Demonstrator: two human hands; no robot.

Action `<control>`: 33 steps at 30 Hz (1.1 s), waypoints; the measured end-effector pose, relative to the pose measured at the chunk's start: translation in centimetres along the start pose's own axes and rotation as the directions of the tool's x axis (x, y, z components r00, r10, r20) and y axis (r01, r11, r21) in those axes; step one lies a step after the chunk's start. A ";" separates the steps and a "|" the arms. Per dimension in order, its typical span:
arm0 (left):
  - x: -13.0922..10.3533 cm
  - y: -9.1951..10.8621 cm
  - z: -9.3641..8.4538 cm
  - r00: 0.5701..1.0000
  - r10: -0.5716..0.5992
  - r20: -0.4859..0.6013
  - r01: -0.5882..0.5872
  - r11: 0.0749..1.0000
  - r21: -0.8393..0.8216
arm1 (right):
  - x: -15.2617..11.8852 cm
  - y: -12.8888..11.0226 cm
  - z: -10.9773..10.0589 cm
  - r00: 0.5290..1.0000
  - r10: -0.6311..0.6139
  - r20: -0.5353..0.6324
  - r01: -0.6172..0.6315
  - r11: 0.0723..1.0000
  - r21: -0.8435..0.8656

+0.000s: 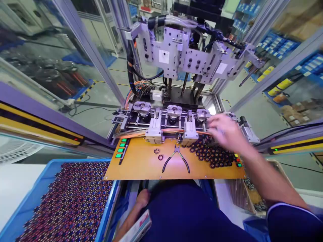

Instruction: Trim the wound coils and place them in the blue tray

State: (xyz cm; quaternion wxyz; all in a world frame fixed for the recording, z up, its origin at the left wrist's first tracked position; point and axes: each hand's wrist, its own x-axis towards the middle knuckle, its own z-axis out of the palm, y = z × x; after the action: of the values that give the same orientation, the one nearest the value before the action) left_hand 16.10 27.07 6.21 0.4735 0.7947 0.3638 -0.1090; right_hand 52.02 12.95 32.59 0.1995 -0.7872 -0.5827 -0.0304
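Navy clothing (pixel 176 211) foremost, a blue tray (pixel 30 203) holds small parts (pixel 73 198).

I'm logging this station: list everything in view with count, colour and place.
Machine: one, silvery, behind board
Clustered rings: many, black, board's right
Loose rings: two, reddish-dark, left of pliers
Pliers: one, dark, mid-board
Board: one, orange, before machine
Green buttons: four, green, board's left
Other buttons: three, yellow/red/green, board's right
Stick: one, dark, beside green buttons
Tray: one, blue, lower left
Tray parts: many, reddish-dark, in tray
Striped bars: two, yellow-black, either side
Carton: one, brown, lower right
Grille: one, white, far left
Shelf bins: many, blue, upper right
Left hand: one, bare, below board
Right hand: one, bare, blurred, machine's right end
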 end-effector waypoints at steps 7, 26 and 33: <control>1.7 -1.8 2.9 0.977 -0.076 0.200 0.064 0.996 0.067 | -1.7 -14.7 18.7 0.847 -0.455 0.275 0.451 0.889 0.082; -3.2 -1.3 -2.3 0.984 -0.108 -0.141 0.077 0.975 -0.209 | -14.8 -1.5 15.4 0.960 0.263 -0.100 -0.269 0.962 -0.050; -5.6 6.3 -8.0 0.955 0.027 -0.295 -0.120 0.945 -0.303 | -14.7 -2.4 15.6 0.968 0.244 -0.063 -0.231 0.960 0.158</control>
State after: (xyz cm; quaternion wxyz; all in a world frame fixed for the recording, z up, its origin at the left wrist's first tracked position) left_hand 15.01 29.25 17.55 0.5411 0.7285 0.4113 0.0853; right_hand 42.19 5.70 14.84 0.2840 -0.8323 -0.4760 0.0054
